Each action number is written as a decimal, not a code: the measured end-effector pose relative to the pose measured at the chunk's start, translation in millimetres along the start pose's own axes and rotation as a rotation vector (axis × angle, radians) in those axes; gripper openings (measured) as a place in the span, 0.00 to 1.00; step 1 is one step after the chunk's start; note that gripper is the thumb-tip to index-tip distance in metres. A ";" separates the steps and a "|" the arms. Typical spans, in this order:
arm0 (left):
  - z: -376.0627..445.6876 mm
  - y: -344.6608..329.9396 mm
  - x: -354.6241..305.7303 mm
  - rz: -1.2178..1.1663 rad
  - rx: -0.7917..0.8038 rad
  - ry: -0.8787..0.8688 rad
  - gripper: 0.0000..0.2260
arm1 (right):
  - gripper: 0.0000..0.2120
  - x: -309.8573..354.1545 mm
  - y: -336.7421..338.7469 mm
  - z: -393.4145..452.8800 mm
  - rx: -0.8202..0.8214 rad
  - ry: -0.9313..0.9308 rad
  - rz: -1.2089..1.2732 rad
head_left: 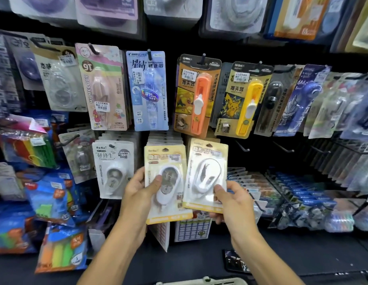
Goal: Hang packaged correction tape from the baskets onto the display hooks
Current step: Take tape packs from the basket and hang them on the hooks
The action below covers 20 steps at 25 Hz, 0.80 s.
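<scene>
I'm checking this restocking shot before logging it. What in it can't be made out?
Head view only:
- The hook behind the yellow-backed correction tape pack in the left hand: hidden by the pack.
- The right hand's fingers: behind the tilted cream-yellow correction tape pack.
- The pale plastic basket: cut off by the bottom edge.
- The white price stickers: too small and blurred.

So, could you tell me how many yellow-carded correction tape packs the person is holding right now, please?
2. The left pack is in the left hand, in front of the hanging stack; the right pack is in the right hand. Any further pack behind them would be hidden.
</scene>
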<state>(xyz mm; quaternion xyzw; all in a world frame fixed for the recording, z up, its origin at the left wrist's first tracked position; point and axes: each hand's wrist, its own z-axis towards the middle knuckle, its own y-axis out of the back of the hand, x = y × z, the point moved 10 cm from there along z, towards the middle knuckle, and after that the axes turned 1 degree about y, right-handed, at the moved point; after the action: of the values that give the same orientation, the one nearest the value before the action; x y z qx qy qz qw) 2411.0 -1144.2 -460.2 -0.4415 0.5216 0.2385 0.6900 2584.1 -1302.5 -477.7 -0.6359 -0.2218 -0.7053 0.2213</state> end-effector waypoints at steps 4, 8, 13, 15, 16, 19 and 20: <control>2.8 21.5 -10.6 -0.006 -0.126 -0.028 0.11 | 0.10 8.0 25.3 -1.7 -0.073 0.104 -0.110; 0.4 15.1 -14.6 0.049 -0.106 -0.069 0.12 | 0.19 -3.3 9.2 13.8 -0.055 -0.125 0.075; 0.2 -6.1 -6.3 0.084 0.003 -0.076 0.11 | 0.23 13.9 -37.5 4.5 0.222 0.019 -0.019; -0.7 -27.5 0.0 0.075 0.138 -0.073 0.12 | 0.24 20.7 -54.6 -7.3 0.303 0.094 0.097; -2.3 -35.3 0.0 0.119 0.194 -0.110 0.11 | 0.23 22.5 -50.5 -6.1 0.244 0.131 0.149; -5.3 -33.6 -18.5 0.787 0.126 -0.467 0.17 | 0.21 18.1 -10.7 2.4 -0.030 0.122 0.182; -5.9 -31.0 -21.4 1.082 0.059 -0.581 0.22 | 0.21 13.9 3.0 2.0 -0.088 0.114 0.113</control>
<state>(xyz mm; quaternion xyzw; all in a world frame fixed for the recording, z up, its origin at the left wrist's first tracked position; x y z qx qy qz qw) 2425.1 -1161.8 -429.4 -0.0120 0.4688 0.6509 0.5970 2586.1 -1304.2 -463.5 -0.6152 -0.1411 -0.7359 0.2449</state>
